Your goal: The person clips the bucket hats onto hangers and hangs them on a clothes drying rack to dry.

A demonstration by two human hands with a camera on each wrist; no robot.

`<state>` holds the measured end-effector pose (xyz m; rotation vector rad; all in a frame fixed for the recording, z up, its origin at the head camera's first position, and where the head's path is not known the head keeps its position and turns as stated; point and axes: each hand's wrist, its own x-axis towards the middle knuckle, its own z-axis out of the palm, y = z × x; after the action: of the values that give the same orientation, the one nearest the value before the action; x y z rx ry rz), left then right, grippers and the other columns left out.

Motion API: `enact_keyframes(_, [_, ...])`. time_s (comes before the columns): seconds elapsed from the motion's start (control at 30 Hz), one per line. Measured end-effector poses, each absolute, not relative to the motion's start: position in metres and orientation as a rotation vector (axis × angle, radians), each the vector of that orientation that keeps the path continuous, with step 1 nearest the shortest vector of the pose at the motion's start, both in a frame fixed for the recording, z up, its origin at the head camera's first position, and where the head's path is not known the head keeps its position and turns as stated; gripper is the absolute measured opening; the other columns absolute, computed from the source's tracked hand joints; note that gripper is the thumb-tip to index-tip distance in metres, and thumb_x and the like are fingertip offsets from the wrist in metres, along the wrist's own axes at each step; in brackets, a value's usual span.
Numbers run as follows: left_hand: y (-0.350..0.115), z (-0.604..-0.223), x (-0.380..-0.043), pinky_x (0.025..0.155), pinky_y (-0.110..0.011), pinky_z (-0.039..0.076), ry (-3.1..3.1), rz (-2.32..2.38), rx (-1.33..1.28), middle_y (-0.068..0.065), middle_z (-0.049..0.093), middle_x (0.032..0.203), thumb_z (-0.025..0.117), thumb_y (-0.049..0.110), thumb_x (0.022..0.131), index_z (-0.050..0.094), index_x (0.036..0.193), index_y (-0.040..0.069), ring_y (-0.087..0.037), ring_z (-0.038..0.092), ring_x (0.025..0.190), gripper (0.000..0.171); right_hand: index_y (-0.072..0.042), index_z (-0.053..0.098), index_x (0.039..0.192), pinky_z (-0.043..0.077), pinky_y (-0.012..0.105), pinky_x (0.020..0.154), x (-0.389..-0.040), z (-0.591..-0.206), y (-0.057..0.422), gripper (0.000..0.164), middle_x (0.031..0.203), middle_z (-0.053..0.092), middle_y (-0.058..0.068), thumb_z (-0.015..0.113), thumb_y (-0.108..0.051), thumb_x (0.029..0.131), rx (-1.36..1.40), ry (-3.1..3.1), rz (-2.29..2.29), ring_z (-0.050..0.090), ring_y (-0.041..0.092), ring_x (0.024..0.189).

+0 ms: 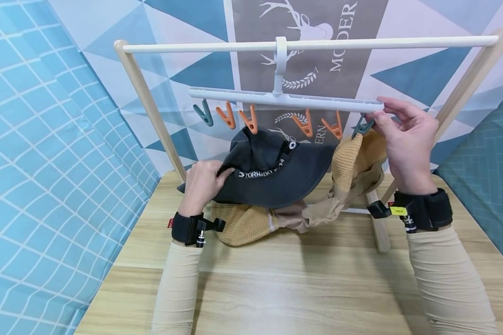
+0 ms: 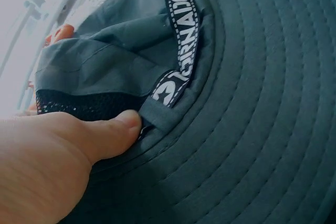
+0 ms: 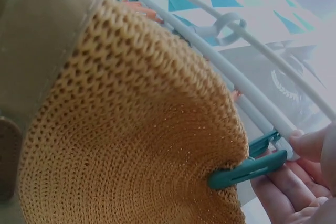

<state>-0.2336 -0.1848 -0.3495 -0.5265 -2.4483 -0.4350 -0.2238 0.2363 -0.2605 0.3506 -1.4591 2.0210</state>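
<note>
In the head view, my left hand (image 1: 202, 186) grips a dark grey bucket hat (image 1: 272, 181) at the base of its crown. The left wrist view shows the thumb pressed beside the black lettered band (image 2: 184, 35). My right hand (image 1: 411, 139) pinches the right end of a white clip hanger (image 1: 251, 96), which hooks over a rail and tilts slightly down to the right. Its rightmost dark green clip (image 3: 247, 169) bites the edge of a tan woven hat (image 3: 142, 114). More tan woven material (image 1: 243, 225) with beige fabric lies beneath the grey hat.
A wooden stand holds the white rail (image 1: 218, 47) above a wood-grain table (image 1: 276, 288). Orange clips (image 1: 251, 120) and another green clip (image 1: 203, 113) hang along the bar, near the grey crown. Patterned cloth (image 1: 46, 139) covers the back and sides.
</note>
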Motion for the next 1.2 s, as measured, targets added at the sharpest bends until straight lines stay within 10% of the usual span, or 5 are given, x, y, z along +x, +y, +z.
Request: enact_keyframes(1.2, [-0.154,-0.357,-0.231,0.057,-0.031,0.027,-2.359,-0.383,-0.573,-0.011,0.069,0.072,0.079,0.026,0.107,0.072,0.082,0.011,-0.033,0.067,0.063,0.030,0.009,0.080,0.126,0.066,0.023,0.089,-0.205,-0.261,0.228,0.029,0.113,0.082,0.011,0.082,0.008,0.096,0.372,-1.474,1.983,0.087,0.014,0.092])
